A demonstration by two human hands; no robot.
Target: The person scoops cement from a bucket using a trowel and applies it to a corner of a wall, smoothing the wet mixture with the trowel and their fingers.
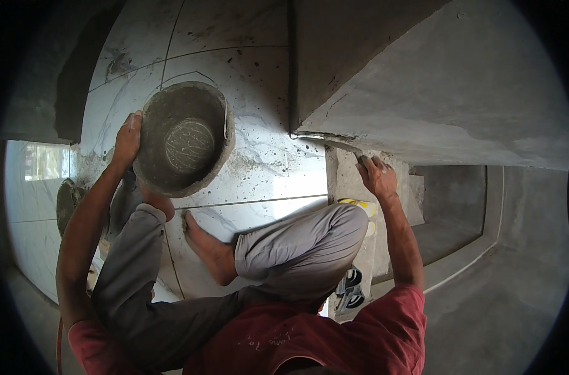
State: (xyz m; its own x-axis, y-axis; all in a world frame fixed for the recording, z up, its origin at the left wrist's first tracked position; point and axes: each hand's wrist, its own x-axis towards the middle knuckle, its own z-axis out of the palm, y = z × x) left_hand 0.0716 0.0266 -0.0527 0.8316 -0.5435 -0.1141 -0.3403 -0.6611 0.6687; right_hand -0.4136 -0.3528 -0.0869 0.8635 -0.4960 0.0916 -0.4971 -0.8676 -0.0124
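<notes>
My left hand [129, 136] grips the left rim of a round grey mortar bucket [191, 178], held tilted above the tiled floor so that its inside shows. Dried cement coats its walls, and pale scratches cross its bottom. To the right, my right hand [379, 177] is at the rough concrete ledge [342, 177] beneath the lower edge of the plastered wall. Its fingers are bent and closed; whatever lies under them is hidden.
White marbled tiles [259, 162] carry scattered mortar crumbs. A grey plastered wall [447, 87] slopes over the right side, above a recess [453, 206]. Yellow-and-white flip-flops [364, 207] and dark sandals [350, 292] lie by my knee. Another round, cement-stained thing [66, 203] stands left.
</notes>
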